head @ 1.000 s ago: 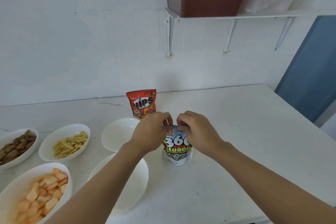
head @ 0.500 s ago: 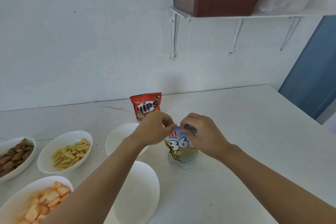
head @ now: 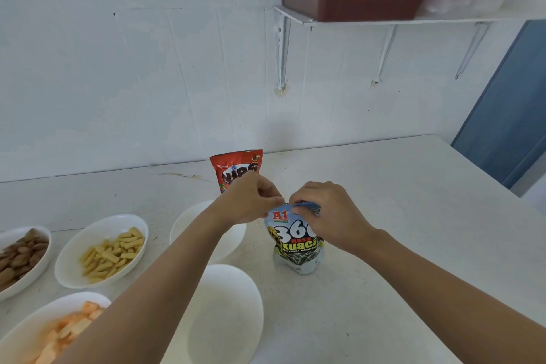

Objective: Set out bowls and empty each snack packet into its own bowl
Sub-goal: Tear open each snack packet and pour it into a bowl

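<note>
Kuaci packet (head: 297,245) upright | left hand (head: 251,201), right hand (head: 325,213) grips pinch its top edge

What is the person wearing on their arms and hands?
Nothing that shows. The left hand and right hand have no gloves, watch or bracelet. The left forearm and right forearm are bare to the picture's edge, with no sleeves in view.
</note>
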`<state>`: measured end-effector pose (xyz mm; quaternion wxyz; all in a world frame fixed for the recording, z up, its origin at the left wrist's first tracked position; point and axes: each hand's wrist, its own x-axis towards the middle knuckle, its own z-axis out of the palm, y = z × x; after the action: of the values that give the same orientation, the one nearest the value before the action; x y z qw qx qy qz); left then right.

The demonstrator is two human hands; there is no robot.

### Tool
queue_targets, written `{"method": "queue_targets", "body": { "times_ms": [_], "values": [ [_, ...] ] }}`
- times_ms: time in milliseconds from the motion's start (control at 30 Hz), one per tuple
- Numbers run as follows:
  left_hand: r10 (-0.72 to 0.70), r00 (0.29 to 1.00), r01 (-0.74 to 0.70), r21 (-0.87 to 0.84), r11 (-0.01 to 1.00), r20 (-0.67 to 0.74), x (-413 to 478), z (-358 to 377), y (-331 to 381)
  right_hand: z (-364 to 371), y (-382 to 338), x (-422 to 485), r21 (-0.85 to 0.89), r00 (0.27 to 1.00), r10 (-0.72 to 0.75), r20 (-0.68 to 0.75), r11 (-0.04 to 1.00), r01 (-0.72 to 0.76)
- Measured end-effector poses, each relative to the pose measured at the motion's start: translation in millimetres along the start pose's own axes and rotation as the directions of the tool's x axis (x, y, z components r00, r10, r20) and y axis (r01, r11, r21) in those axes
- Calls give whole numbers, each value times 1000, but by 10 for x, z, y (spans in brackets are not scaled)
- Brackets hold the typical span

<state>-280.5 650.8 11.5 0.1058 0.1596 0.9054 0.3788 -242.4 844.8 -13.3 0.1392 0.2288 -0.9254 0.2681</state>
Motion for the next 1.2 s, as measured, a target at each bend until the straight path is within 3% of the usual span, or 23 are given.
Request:
{"method": "queue_targets", "body": {
  "times_ms": [367,567,733,900,1033,1200],
  "values": [
    [-46,998,48,-49,998,38,9,-26,-1,-43,22,35,45,998,6,69,999,-9],
    [-12,997,18,-67,998,83,-45,-34,-23,-17,88,-35,41,999,36,0,999,-36],
    [133,987,-111,222,969,-87,-68,95,-38,-48,195,-89,123,986,112,-126,988,-96],
    [176,974,-129,290,948,-141,-40,160,-84,-77,322,-124,220,969,160,-188,968,-118],
    [272,951,-219,298,929,-149,-65,175,-60,-96,340,-100,219,980,127,-151,971,-92],
    [457,873,-379,349,857,-172,-85,274,0,-124,296,-65,210,998,64,-14,976,-60]
  ]
}}
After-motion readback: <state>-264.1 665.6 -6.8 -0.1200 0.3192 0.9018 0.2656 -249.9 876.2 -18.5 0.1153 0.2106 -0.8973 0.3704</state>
